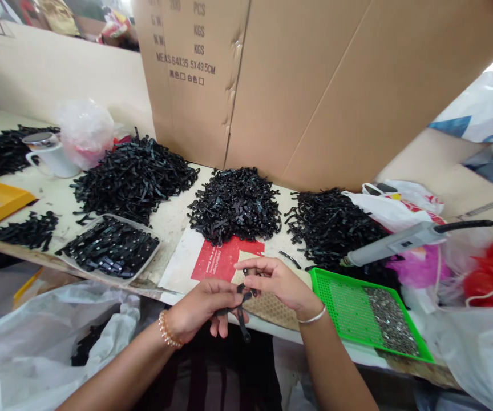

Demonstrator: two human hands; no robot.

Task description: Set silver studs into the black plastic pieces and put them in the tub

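Note:
My left hand (210,305) and my right hand (274,285) meet at the table's front edge. Between them are small black strip-shaped parts (242,319) with rounded, holed ends; one hangs down below the fingers. The left fingers are closed round some of these parts. My right thumb and fingers pinch at their upper ends. How the parts join is hidden by the fingers. Behind the hands lies a red and white printed sheet (218,260), with a pile of similar black parts (235,205) at its back. A single black strip (290,260) lies right of the sheet.
A green tray (344,319) with small metal pieces (392,319) stands at right, beside a grey corded electric screwdriver-like tool (390,244). More black piles (135,177) and a filled clear tray (154,254) are at left. A large cardboard box (306,85) rises behind.

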